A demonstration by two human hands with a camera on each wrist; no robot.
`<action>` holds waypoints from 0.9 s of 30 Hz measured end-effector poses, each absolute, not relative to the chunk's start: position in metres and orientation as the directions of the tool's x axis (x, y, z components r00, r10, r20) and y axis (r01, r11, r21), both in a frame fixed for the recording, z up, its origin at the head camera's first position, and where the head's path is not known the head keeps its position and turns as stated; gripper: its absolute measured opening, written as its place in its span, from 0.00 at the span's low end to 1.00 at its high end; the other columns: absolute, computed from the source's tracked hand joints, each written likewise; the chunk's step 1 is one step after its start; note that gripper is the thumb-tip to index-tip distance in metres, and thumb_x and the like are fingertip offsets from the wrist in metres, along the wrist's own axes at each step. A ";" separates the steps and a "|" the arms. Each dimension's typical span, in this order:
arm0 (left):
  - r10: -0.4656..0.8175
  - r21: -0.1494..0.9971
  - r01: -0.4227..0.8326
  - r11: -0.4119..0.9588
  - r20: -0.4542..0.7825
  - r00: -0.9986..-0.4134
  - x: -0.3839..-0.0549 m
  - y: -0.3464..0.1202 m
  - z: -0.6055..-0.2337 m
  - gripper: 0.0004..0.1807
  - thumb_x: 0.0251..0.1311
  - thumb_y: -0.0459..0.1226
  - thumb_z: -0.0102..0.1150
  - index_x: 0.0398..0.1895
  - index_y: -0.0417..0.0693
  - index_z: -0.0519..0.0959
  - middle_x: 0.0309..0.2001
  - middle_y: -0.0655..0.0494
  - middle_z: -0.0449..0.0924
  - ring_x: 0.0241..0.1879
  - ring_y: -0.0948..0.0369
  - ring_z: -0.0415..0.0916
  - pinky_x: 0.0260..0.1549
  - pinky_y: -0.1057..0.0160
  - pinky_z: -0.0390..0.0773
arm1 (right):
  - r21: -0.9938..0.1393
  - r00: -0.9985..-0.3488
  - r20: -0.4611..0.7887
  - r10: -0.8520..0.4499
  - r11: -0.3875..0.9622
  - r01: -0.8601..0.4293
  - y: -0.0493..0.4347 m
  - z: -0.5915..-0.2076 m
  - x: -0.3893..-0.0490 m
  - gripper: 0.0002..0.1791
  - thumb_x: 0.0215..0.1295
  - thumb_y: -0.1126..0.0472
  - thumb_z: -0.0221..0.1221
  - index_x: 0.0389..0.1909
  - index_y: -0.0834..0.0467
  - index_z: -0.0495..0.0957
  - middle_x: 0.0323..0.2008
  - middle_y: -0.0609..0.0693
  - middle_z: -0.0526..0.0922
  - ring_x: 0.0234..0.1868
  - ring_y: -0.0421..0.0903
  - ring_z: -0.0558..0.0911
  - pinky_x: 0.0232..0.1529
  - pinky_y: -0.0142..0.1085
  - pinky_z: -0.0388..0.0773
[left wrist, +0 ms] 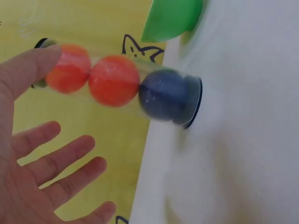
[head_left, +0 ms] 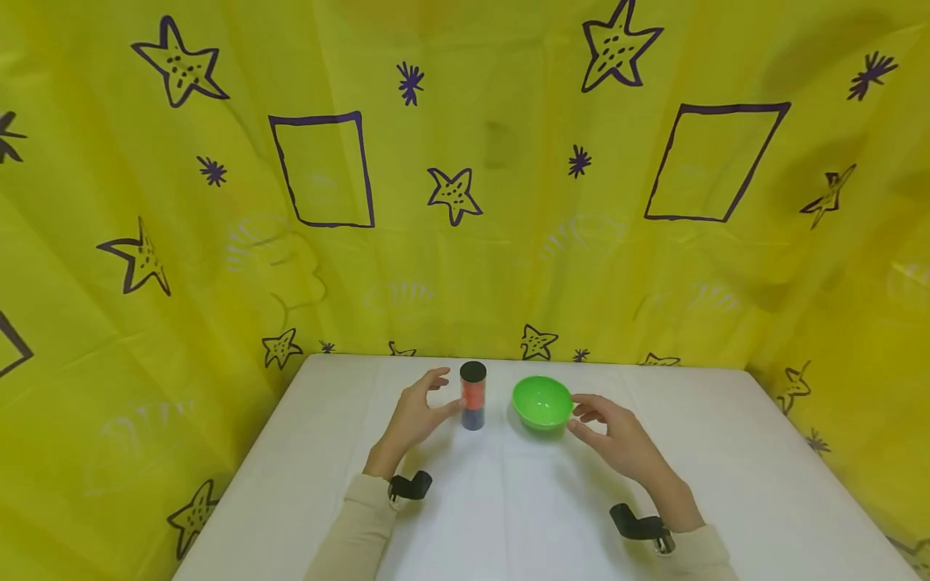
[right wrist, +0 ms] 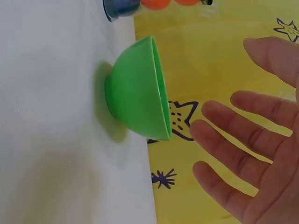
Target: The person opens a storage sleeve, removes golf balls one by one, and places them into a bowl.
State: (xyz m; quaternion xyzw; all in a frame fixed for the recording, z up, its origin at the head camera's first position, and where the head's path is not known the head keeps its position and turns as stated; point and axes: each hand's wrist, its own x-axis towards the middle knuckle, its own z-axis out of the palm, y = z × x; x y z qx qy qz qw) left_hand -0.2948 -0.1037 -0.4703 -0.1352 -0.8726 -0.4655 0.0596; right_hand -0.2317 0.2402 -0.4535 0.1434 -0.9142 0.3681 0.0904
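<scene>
A clear tube (head_left: 473, 395) with a black lid stands upright on the table; in the left wrist view it contains two orange-red balls (left wrist: 114, 80) and a dark blue ball (left wrist: 161, 94). My left hand (head_left: 416, 415) is just left of it, fingers spread, and the thumb overlaps the tube's upper part in the left wrist view; whether it touches, I cannot tell. To the tube's right sits a green bowl (head_left: 542, 403), upright, its inside bare. Beside the bowl's right side is my right hand (head_left: 617, 436), fingers apart; the right wrist view shows a gap between them and the bowl.
A white-covered table (head_left: 508, 516) lies under both things. Behind and at the sides hangs a yellow curtain (head_left: 508, 266) with dark stars and frames drawn on it. Each wrist carries a black camera mount (head_left: 412, 486).
</scene>
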 end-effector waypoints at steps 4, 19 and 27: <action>0.179 0.839 0.245 0.486 0.179 -0.967 -0.298 -0.093 -0.478 0.38 0.58 0.49 0.73 0.71 0.51 0.71 0.62 0.44 0.81 0.64 0.44 0.75 0.61 0.39 0.74 | -0.668 -0.941 0.259 -0.220 0.663 -0.339 0.237 -0.454 -0.231 0.25 0.70 0.55 0.64 0.62 0.64 0.76 0.43 0.47 0.87 0.47 0.47 0.85 0.58 0.56 0.79; 0.123 0.849 0.170 0.501 0.124 -0.985 -0.303 -0.061 -0.491 0.27 0.62 0.40 0.71 0.62 0.45 0.75 0.56 0.43 0.84 0.59 0.45 0.78 0.61 0.41 0.75 | -0.693 -0.936 0.209 -0.284 0.632 -0.346 0.227 -0.457 -0.232 0.19 0.72 0.56 0.63 0.57 0.64 0.79 0.42 0.46 0.87 0.45 0.44 0.85 0.50 0.37 0.82; 0.142 0.837 0.196 0.510 0.143 -0.980 -0.301 -0.057 -0.495 0.25 0.63 0.40 0.70 0.62 0.48 0.75 0.59 0.44 0.83 0.62 0.43 0.77 0.62 0.39 0.74 | -0.707 -0.931 0.205 -0.302 0.612 -0.354 0.219 -0.459 -0.230 0.19 0.71 0.55 0.63 0.56 0.63 0.80 0.42 0.45 0.88 0.46 0.45 0.86 0.53 0.41 0.82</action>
